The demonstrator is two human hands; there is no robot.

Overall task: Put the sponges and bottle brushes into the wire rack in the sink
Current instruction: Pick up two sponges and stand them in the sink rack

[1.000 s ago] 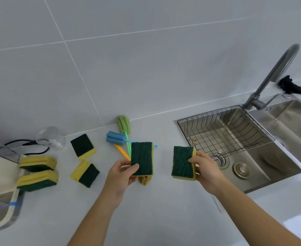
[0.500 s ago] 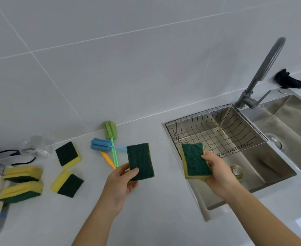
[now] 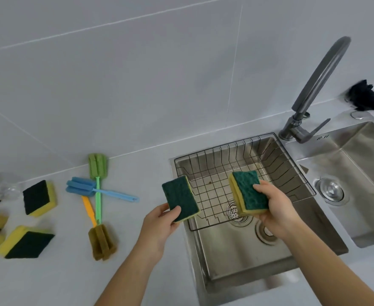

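While both hands carry a sponge each, the head view, the only one, shows the wire rack [image 3: 206, 160] seated in the left basin of the sink [image 3: 237, 257], toward one o'clock from the left hand [image 3: 159, 226] and directly under the right hand [image 3: 274, 208]. The right hand's fingers and thumb are curled round a sponge [image 3: 249, 192], green scourer face up, its long axis running roughly from eleven to five o'clock, held above the rack's grid floor and apart from it. The left hand pinches a second sponge [image 3: 179, 198] at its near end, thumb on the green face; this one hovers over the rack's left rim, at about nine o'clock from the first, with a similar eleven-to-five axis.

My judgement: the right hand is nearer the drop point and needs only to lower and release; the left has to travel toward three o'clock to clear the rim.

Left on the counter [image 3: 137, 164], well apart at nine o'clock of the sink, are the three bottle brushes: green [image 3: 97, 166], blue [image 3: 81, 187], and orange-handled with a brown head [image 3: 101, 242], their handles crossing. Further toward nine o'clock lie more sponges, two in plain view [image 3: 39, 197] [image 3: 27, 241] and others cut off by the frame's edge. The rack holds nothing yet
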